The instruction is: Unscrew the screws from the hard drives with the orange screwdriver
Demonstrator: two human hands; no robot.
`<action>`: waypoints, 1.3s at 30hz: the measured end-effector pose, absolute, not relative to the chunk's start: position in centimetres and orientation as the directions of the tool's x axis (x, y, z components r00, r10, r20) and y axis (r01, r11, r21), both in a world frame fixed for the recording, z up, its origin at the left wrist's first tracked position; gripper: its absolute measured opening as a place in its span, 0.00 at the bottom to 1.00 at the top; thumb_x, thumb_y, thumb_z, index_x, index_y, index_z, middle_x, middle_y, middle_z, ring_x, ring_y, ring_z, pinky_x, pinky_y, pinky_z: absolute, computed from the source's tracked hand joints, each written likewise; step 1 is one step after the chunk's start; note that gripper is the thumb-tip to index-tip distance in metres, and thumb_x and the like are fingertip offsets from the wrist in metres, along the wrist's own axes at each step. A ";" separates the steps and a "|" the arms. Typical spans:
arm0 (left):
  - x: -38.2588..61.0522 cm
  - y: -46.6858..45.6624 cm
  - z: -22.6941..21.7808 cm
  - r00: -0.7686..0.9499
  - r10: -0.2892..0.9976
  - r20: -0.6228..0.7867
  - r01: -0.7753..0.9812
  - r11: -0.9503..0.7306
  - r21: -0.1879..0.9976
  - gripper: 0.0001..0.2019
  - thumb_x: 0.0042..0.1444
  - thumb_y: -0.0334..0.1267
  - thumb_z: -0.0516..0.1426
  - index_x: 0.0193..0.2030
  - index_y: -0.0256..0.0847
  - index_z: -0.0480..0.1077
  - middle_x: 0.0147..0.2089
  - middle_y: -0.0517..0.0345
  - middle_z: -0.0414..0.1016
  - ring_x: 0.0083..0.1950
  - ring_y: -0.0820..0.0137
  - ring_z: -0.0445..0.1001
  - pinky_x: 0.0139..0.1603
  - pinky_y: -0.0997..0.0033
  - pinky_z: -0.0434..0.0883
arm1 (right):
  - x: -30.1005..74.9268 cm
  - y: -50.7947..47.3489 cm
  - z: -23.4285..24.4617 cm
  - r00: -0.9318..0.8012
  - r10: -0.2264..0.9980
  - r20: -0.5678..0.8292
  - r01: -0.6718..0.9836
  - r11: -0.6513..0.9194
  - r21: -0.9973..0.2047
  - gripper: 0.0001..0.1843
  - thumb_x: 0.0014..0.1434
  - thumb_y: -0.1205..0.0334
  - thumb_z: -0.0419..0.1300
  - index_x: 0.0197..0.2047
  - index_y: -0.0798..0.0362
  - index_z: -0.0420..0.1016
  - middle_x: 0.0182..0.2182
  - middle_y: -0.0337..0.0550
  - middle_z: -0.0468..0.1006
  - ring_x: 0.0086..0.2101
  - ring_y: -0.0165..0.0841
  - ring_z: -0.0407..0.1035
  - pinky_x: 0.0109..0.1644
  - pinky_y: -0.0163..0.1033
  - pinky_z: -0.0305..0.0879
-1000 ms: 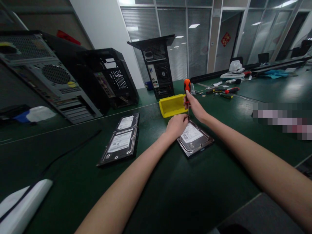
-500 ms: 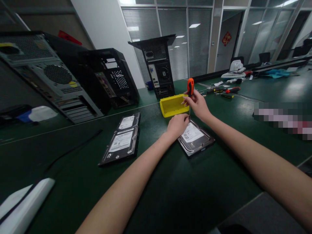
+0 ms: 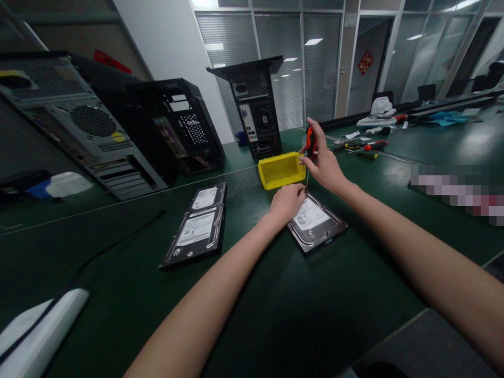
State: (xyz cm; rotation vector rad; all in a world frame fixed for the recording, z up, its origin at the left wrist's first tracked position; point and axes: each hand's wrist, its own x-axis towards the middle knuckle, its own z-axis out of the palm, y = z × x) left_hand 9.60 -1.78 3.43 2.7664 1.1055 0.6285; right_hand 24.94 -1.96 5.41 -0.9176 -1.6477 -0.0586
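Observation:
A hard drive (image 3: 325, 227) with a white label lies on the green table in front of me. My left hand (image 3: 288, 201) holds its far left corner, fingers curled close to the screwdriver's tip; what is under the fingertips is hidden. In my right hand (image 3: 325, 164) is a screwdriver (image 3: 311, 142) with an orange and black handle, nearly upright above the drive's far corner. My index finger stretches up along the handle's top. Just behind the hands sits a yellow bin (image 3: 280, 171), its open side facing me. To the left lie two more hard drives (image 3: 196, 231), end to end.
Several computer cases line the back, including a narrow one (image 3: 255, 113) behind the bin and a large one (image 3: 94, 123) at left. Loose hand tools (image 3: 366, 148) lie at the right back. A black cable (image 3: 118, 240) and a white object (image 3: 47, 328) occupy the left.
My right hand has shifted its hold on the screwdriver: the fingers have opened upward, with the index finger now raised past the handle's top. The handle tilts slightly more right. My left hand stays put.

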 end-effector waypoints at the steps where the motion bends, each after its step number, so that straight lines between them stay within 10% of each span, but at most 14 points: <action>1: 9.6 -1.8 3.4 0.652 0.679 0.338 0.639 -0.731 0.237 0.14 0.63 0.36 0.49 0.46 0.40 0.76 0.45 0.51 0.79 0.45 0.63 0.76 0.46 0.67 0.70 | 24.8 -2.1 5.6 0.005 0.520 0.854 0.590 0.688 -0.422 0.40 0.60 0.47 0.55 0.69 0.40 0.39 0.56 0.47 0.67 0.47 0.44 0.71 0.51 0.57 0.69; 8: 9.5 -1.7 3.1 0.653 0.669 0.355 0.628 -0.740 0.240 0.15 0.63 0.35 0.49 0.48 0.40 0.75 0.47 0.52 0.79 0.49 0.64 0.75 0.49 0.67 0.70 | 24.5 -2.3 7.2 0.104 0.472 0.876 0.508 0.732 -0.455 0.24 0.66 0.45 0.41 0.60 0.43 0.61 0.55 0.45 0.68 0.50 0.40 0.68 0.56 0.54 0.67; 39: 9.5 -1.8 3.4 0.645 0.696 0.314 0.639 -0.718 0.276 0.16 0.62 0.32 0.49 0.51 0.39 0.74 0.50 0.51 0.77 0.51 0.64 0.74 0.54 0.64 0.69 | 25.2 -1.4 6.5 0.235 0.557 0.797 0.424 0.679 -0.600 0.27 0.60 0.38 0.49 0.57 0.42 0.54 0.40 0.46 0.73 0.37 0.39 0.74 0.37 0.49 0.73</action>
